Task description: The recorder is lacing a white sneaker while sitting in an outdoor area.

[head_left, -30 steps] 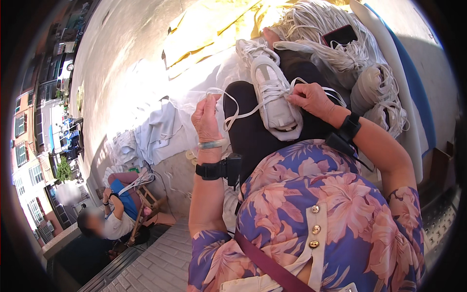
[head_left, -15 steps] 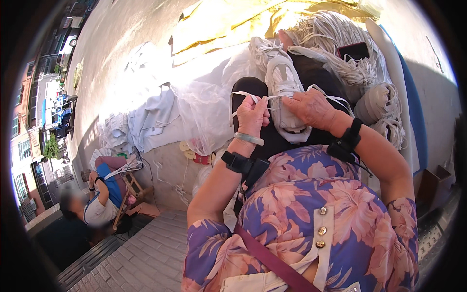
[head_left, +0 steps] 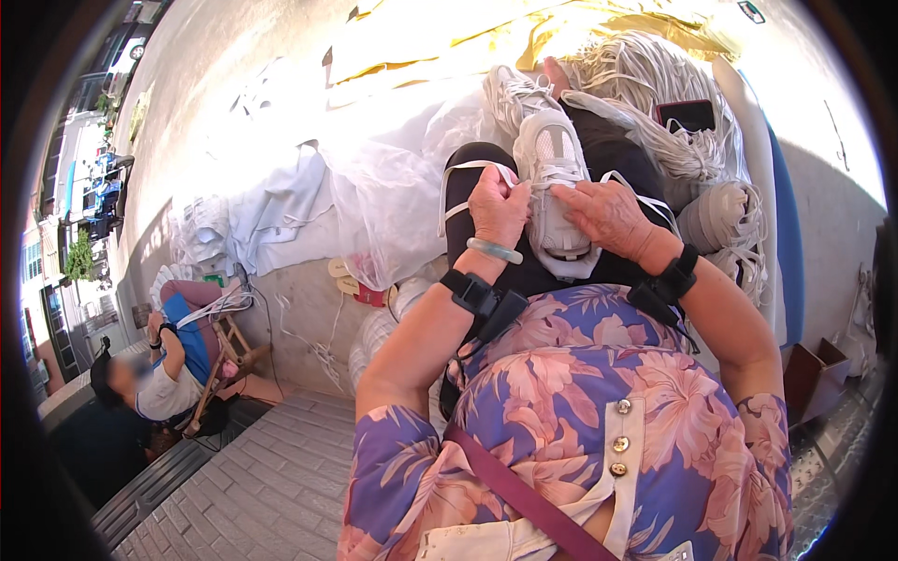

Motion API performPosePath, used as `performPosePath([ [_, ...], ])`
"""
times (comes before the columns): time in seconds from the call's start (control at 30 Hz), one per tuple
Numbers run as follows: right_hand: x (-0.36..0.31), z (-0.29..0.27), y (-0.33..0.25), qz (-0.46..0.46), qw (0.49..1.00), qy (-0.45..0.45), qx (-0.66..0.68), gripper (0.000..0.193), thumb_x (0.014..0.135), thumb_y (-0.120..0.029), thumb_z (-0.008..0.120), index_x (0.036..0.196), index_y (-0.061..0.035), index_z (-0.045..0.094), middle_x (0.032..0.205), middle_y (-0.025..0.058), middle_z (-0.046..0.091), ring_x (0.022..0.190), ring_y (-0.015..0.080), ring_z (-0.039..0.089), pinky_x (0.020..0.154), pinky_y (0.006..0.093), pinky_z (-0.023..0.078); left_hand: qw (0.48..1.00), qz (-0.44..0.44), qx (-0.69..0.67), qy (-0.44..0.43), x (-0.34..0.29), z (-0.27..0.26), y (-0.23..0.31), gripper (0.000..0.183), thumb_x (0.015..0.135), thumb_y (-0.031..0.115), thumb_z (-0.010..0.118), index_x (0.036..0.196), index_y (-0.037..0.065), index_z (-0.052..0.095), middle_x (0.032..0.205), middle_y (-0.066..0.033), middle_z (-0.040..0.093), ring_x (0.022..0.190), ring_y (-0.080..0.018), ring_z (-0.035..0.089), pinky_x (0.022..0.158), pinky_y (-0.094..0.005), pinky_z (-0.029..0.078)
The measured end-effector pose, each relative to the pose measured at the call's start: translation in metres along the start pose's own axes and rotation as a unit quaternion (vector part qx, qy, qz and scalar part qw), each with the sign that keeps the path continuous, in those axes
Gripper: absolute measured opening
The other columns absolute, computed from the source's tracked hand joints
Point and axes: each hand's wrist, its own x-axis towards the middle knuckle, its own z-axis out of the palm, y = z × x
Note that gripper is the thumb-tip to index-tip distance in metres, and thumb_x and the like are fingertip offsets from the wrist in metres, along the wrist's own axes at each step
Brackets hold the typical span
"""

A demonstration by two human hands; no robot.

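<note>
A pale grey-white sneaker (head_left: 561, 229) rests on my lap between my dark-trousered legs, its heel opening toward me. My left hand (head_left: 498, 208) is closed in a pinch on a flat white shoelace (head_left: 460, 170) at the shoe's left side; the lace loops over my left knee. At the right eyelets, my right hand (head_left: 613, 217) is closed with thumb and forefinger against the lacing, and its other fingers are curled. Another stretch of lace (head_left: 655, 204) hangs beyond it over my right thigh. A second laced sneaker (head_left: 516, 93) lies just past the first one's toe.
A large bundle of white laces (head_left: 645, 75) lies at the far right with a dark phone (head_left: 686, 116) on it. More grey shoes (head_left: 720, 217) sit beside my right leg. Sheer white plastic (head_left: 383, 206) spreads leftward. A seated person (head_left: 178, 360) is at the lower left.
My left hand has come slightly closer to the shoe, and the lace stretched between my hands is shorter. My right fingers have shifted a little along the eyelets. The view has tilted slightly.
</note>
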Motion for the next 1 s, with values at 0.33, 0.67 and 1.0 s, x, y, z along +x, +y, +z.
performPosePath([
  [0.33,-0.001,0.001,0.002,0.002,1.0,0.001,0.009,0.038,0.075,-0.013,0.058,0.113,-0.0137,0.049,0.081,0.0079,0.056,0.069,0.0284,0.057,0.06,0.0379,0.045,1.0,0.014,0.023,0.003,0.006,0.001,-0.013,0.012,0.08,0.003,0.056,0.08,0.004,0.044,0.058,-0.0033,0.054,0.045,-0.0076,0.051,0.041,-0.0209,0.043],
  [0.67,-0.003,-0.002,0.0,0.011,1.0,0.012,0.01,0.037,0.076,-0.015,0.058,0.112,-0.0135,0.05,0.08,0.0073,0.056,0.069,0.0275,0.058,0.061,0.0383,0.044,0.961,0.111,0.253,-0.002,0.011,0.0,-0.006,0.025,0.071,0.011,0.067,0.084,0.002,0.046,0.057,-0.0045,0.053,0.05,-0.0113,0.051,0.05,-0.0257,0.043],
  [1.0,0.001,-0.001,-0.004,0.035,0.993,0.063,0.092,0.009,0.076,-0.012,0.054,0.083,-0.0089,0.058,0.073,0.0085,0.054,0.065,0.0286,0.057,0.056,0.0379,0.045,0.88,0.242,0.394,-0.109,-0.028,-0.001,0.03,0.05,0.063,0.025,0.074,0.1,0.003,0.048,0.079,-0.0108,0.059,0.072,-0.0259,0.06,0.062,-0.0343,0.047],
])
